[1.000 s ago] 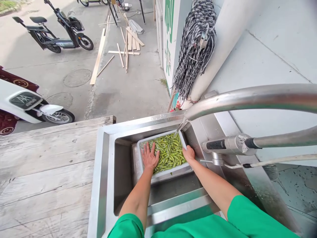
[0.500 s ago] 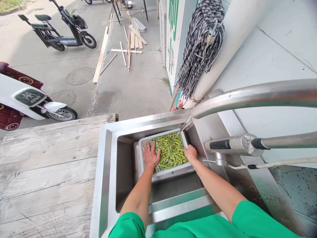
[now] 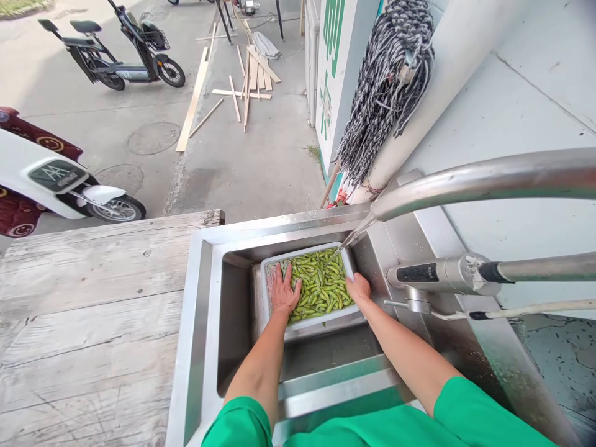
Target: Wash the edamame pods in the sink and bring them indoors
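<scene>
While water runs, left hand [image 3: 282,292] stays flat on pods [image 3: 321,285] | right hand [image 3: 358,288] still grips tray [image 3: 326,320] rim

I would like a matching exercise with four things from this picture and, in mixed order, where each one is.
Things:
1. left hand
2. right hand
3. mop
4. tray

Places:
a. hanging by the wall above the sink
b. inside the sink, under the tap
c. flat on the pods
d. at the tray's right edge

Pairs: 1-c, 2-d, 3-a, 4-b
</scene>
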### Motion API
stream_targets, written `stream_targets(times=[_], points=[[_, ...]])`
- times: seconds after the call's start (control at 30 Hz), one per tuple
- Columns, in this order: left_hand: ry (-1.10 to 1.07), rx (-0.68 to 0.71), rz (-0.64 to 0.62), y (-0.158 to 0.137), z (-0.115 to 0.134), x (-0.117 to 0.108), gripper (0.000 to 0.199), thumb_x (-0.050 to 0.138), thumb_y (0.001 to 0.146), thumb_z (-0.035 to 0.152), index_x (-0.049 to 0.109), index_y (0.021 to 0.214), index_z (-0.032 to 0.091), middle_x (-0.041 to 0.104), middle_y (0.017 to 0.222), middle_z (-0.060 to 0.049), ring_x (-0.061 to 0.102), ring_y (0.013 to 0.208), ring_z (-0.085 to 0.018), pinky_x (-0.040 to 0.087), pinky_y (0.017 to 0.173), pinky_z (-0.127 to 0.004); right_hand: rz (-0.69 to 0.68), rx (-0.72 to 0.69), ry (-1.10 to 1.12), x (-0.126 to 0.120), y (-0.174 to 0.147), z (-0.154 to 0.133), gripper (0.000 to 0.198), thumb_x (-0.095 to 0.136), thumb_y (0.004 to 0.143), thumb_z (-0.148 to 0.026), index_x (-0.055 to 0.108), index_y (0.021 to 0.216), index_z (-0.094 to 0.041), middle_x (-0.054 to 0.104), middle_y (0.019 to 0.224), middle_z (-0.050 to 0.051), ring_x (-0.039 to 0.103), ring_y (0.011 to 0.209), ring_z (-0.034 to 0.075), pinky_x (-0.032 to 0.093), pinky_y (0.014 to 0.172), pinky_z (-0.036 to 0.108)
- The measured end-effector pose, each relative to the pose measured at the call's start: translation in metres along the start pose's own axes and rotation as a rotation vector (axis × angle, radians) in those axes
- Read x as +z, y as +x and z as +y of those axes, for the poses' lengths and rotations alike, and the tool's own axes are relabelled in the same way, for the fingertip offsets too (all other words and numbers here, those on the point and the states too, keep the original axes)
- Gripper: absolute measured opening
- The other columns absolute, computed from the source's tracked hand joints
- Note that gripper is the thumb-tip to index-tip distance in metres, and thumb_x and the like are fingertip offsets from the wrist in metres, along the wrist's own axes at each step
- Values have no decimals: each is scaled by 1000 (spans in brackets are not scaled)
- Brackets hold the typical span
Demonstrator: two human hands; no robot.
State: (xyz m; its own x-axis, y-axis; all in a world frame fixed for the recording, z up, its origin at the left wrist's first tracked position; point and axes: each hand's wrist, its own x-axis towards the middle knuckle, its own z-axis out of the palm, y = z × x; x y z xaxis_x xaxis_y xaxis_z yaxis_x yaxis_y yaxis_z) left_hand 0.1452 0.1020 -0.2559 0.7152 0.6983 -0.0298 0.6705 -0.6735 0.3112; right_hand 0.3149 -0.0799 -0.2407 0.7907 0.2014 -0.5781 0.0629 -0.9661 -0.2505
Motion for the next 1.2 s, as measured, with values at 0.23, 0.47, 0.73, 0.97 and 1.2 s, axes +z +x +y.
stream_targets(times=[0.23, 0.47, 0.73, 0.97, 1.2], points=[[-7, 17, 15, -1, 1, -4, 63, 45, 84, 45, 31, 142, 24, 16, 153, -9, 8, 140, -29, 11, 111, -51, 8, -13, 16, 3, 0, 1, 30, 43, 88, -34, 62, 102, -16, 68, 97, 11, 63, 89, 20, 42, 70, 25], [-25, 30, 19, -1, 1, -4, 61, 46, 84, 44, 33, 141, 26, 15, 153, -6, 11, 139, -30, 10, 111, -51, 22, -13, 43, 1, 3, 1, 29, 45, 84, -36, 66, 88, -16, 70, 87, 7, 63, 77, 17, 38, 60, 21], [-8, 10, 23, -1, -5, 1, 59, 46, 84, 45, 35, 140, 28, 12, 154, -6, 10, 139, -30, 11, 111, -51, 46, -41, 47, -6, 0, -3, 29, 48, 80, -36, 68, 79, -16, 69, 79, 6, 60, 69, 15, 33, 53, 21], [-8, 13, 25, -1, -9, -3, 60, 44, 84, 45, 34, 140, 26, 14, 154, -4, 5, 140, -27, 9, 112, -48, 52, -61, 31, -13, -7, -10, 29, 47, 80, -36, 69, 76, -16, 69, 77, 7, 60, 69, 16, 33, 53, 21], [2, -6, -9, -1, -8, -2, 61, 43, 85, 45, 32, 141, 25, 15, 153, -5, 4, 140, -27, 8, 112, -49, 44, -54, 21, -14, -6, -10, 30, 47, 79, -37, 69, 78, -17, 69, 78, 7, 61, 70, 17, 34, 54, 22]])
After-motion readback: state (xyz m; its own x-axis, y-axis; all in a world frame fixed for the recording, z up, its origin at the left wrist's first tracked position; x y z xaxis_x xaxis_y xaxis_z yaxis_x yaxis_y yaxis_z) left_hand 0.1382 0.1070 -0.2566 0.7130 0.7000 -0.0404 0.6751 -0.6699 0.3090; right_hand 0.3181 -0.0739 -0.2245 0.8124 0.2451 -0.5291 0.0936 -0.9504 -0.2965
